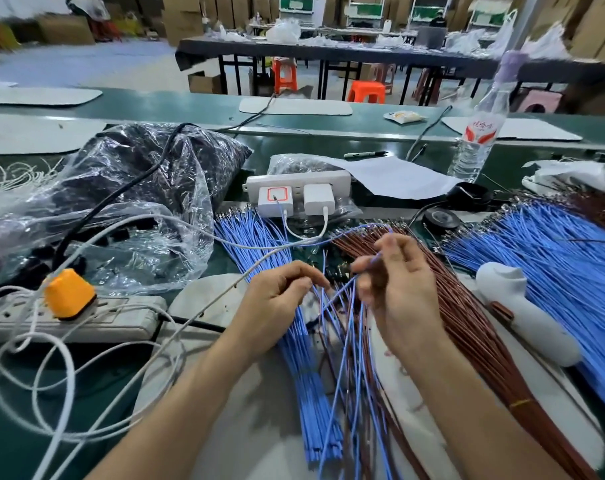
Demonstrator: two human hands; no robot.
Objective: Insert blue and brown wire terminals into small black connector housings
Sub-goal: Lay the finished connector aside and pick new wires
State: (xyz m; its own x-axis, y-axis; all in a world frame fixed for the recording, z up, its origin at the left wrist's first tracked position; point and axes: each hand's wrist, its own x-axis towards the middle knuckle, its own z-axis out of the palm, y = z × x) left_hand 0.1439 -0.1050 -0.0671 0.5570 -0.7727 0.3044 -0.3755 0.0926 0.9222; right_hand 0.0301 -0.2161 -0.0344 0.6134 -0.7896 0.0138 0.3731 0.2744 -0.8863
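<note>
Where the two hands meet above the grey mat [259, 438], a fan of loose wires [346, 341], blue and brown, is gathered at its far end by the curled fingers of the left hand [280, 299]. A single blue wire [376, 259] is pinched between thumb and forefinger of the right hand [398, 285]. Small black connector housings [335, 271] are seen on the table between the hands, blurred; whether one is held cannot be told. A blue bundle [259, 244] lies left of the hands, a brown bundle [467, 327] right, and a second blue bundle [554, 271] further right.
</note>
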